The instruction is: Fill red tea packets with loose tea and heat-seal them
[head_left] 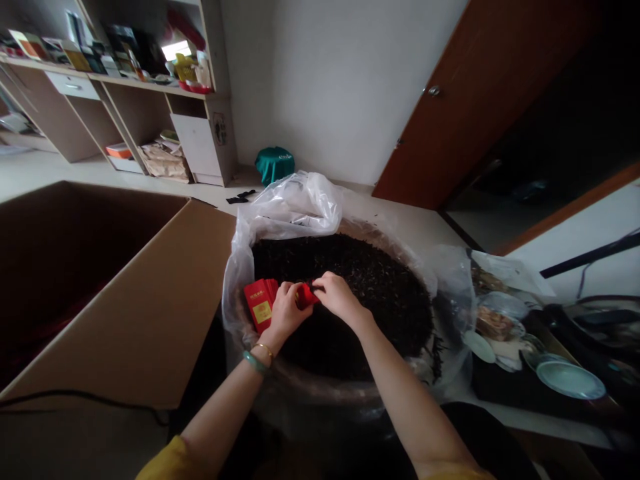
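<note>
In the head view my left hand (287, 312), with a green bangle at the wrist, grips a small red packet (308, 295) over the bag. My right hand (340, 297) has its fingers pinched together at the packet's mouth, with a bit of dark tea leaf (315, 288) showing at the fingertips. Beneath both hands lies a wide mass of loose dark tea leaves (370, 280) inside a clear plastic bag (240, 260). A fanned stack of flat red packets (259, 303) with gold labels rests on the leaves, left of my left hand.
A large open cardboard box (185, 287) stands at the left. On the right, a tub of brown pieces (495, 323) and a round pale lid (570, 379) sit on a dark surface. Behind are a shelf unit (193, 140), a green-covered bin (275, 165) and a brown door (465, 93).
</note>
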Demonstrator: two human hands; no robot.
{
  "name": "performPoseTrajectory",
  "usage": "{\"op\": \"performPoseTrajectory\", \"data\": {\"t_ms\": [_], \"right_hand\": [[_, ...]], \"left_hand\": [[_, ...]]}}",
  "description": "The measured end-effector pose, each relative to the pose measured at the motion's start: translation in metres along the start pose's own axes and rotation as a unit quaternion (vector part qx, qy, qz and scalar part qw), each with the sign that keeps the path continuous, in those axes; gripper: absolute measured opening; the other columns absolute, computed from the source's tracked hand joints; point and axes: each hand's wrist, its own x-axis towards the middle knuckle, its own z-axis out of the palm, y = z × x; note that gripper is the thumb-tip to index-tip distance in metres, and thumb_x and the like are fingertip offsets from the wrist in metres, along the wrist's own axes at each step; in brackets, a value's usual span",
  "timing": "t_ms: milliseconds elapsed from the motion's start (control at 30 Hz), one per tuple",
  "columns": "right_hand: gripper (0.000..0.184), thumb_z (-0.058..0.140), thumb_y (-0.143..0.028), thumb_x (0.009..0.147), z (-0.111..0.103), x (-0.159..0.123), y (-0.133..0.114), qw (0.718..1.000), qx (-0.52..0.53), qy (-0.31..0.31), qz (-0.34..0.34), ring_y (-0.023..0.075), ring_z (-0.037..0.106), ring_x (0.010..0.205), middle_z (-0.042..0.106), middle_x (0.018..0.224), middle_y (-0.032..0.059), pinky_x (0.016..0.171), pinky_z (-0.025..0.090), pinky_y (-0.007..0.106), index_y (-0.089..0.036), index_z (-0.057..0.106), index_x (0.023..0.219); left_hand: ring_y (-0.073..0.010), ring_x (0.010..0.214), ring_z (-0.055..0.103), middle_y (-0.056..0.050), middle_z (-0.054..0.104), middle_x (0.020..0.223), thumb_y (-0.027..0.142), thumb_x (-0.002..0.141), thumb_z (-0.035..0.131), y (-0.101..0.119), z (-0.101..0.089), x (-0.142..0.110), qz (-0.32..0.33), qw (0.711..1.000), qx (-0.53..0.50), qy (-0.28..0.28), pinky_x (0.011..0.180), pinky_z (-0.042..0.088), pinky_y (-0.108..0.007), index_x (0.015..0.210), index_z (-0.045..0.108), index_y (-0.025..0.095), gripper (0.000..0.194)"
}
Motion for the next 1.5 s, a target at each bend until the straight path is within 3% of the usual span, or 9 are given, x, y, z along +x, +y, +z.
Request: {"op": "performPoseTrajectory", "data": {"t_ms": [167,333,467,567,733,900,1033,1267,1500], "right_hand": [[0.028,0.048,-0.006,0.081,-0.006,-0.003,0.014,0.988,0.113,0.098,0.023,0.0132,0.063,0.074,0.064,0.087,0.0033,0.075,0.052,0.028,-0.02,0.07,0.09],[0.031,0.061,-0.018,0.079,0.002,-0.009,0.009,0.983,0.166,0.079,0.012,0.0112,0.063,0.069,0.064,0.1,0.0056,0.069,0.054,0.027,-0.02,0.065,0.11],[0.018,0.06,-0.015,0.079,0.014,-0.01,-0.003,0.982,0.154,0.1,-0.033,0.0156,0.065,0.08,0.068,0.09,0.0046,0.078,0.053,0.029,-0.022,0.072,0.091],[0.017,0.055,-0.018,0.082,0.012,-0.009,-0.001,0.969,0.2,0.145,0.0,0.0159,0.065,0.071,0.068,0.086,0.005,0.07,0.055,0.029,-0.02,0.072,0.085],[0.027,0.052,-0.023,0.083,-0.001,-0.009,0.016,0.949,0.204,0.237,0.047,0.0147,0.063,0.072,0.064,0.101,0.0088,0.064,0.056,0.028,-0.018,0.065,0.107],[0.021,0.063,-0.022,0.081,0.012,-0.025,0.014,0.992,0.09,0.075,-0.051,0.0171,0.061,0.091,0.062,0.1,0.0056,0.079,0.052,0.03,-0.023,0.068,0.101],[0.013,0.06,-0.017,0.083,0.025,-0.031,0.009,0.999,0.015,-0.006,-0.029,0.0151,0.062,0.081,0.063,0.092,0.005,0.078,0.049,0.028,-0.019,0.071,0.091],[0.017,0.051,-0.014,0.087,0.009,-0.027,0.032,0.989,0.095,0.108,-0.038,0.0154,0.061,0.08,0.064,0.088,0.0055,0.074,0.048,0.026,-0.017,0.068,0.084],[0.022,0.052,-0.021,0.087,0.003,-0.03,0.038,0.99,0.103,0.096,-0.032,0.0135,0.057,0.068,0.059,0.075,0.0016,0.069,0.045,0.025,-0.018,0.061,0.067]], "left_hand": [[-0.0199,0.09,0.056,-0.004,0.053,0.097,0.021,0.066,0.071,0.0,-0.001,0.001,0.004,1.0,-0.012,0.015,0.079,0.052,-0.033,0.105,0.057,0.021,0.041],[-0.0193,0.091,0.057,-0.004,0.052,0.097,0.023,0.068,0.071,-0.002,0.0,0.0,0.01,0.999,-0.026,0.029,0.078,0.053,-0.032,0.108,0.056,0.021,0.043],[-0.0195,0.088,0.057,-0.003,0.052,0.094,0.026,0.067,0.072,-0.004,0.001,-0.001,0.005,1.0,-0.008,0.022,0.077,0.053,-0.033,0.111,0.056,0.022,0.047],[-0.0204,0.09,0.058,-0.004,0.054,0.098,0.029,0.065,0.074,-0.004,0.002,-0.001,-0.001,1.0,-0.002,0.017,0.078,0.052,-0.033,0.112,0.056,0.022,0.051],[-0.023,0.092,0.057,-0.005,0.06,0.098,0.027,0.063,0.076,-0.001,0.001,0.0,0.0,0.999,0.011,0.031,0.083,0.05,-0.038,0.105,0.055,0.02,0.047],[-0.0234,0.089,0.056,-0.004,0.062,0.09,0.024,0.062,0.076,-0.005,0.002,0.0,-0.011,1.0,0.002,0.007,0.078,0.05,-0.036,0.097,0.056,0.021,0.041],[-0.0212,0.088,0.06,-0.004,0.063,0.098,0.021,0.06,0.076,-0.007,0.004,0.0,-0.025,0.997,-0.054,-0.048,0.079,0.05,-0.036,0.106,0.054,0.02,0.05],[-0.0172,0.074,0.063,0.001,0.069,0.083,0.027,0.063,0.077,0.001,-0.003,0.003,-0.068,0.974,-0.16,-0.145,0.069,0.05,-0.028,0.098,0.062,0.019,0.039],[-0.0139,0.062,0.057,0.001,0.064,0.069,0.04,0.057,0.08,0.007,-0.008,0.005,-0.117,0.947,-0.229,-0.192,0.058,0.044,-0.023,0.083,0.064,0.013,0.04]]}}
